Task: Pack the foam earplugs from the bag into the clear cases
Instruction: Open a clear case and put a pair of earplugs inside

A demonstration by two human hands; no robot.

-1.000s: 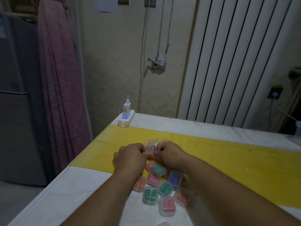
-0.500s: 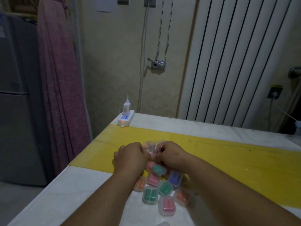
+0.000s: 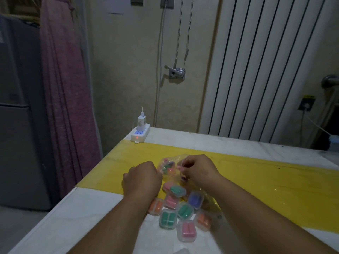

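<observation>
Together, the left hand point(image 3: 142, 178) and right hand point(image 3: 199, 170) hold one clear bag point(image 3: 176, 159) of mixed-colour earplugs point(image 3: 165, 169) low over the bench point(image 3: 73, 226). The left, fisted, seems to grip and steady one edge, while the right pinches the plastic, likely working toward the opening. Just below the hands, nine filled cases point(image 3: 167, 219) cluster within easy reach: three pink, three green, two orange, one blue. The bagged earplugs are too jumbled to count. One yellow sheet point(image 3: 256, 180) crosses the bench, and one power strip point(image 3: 140, 134) sits at its far corner.
</observation>
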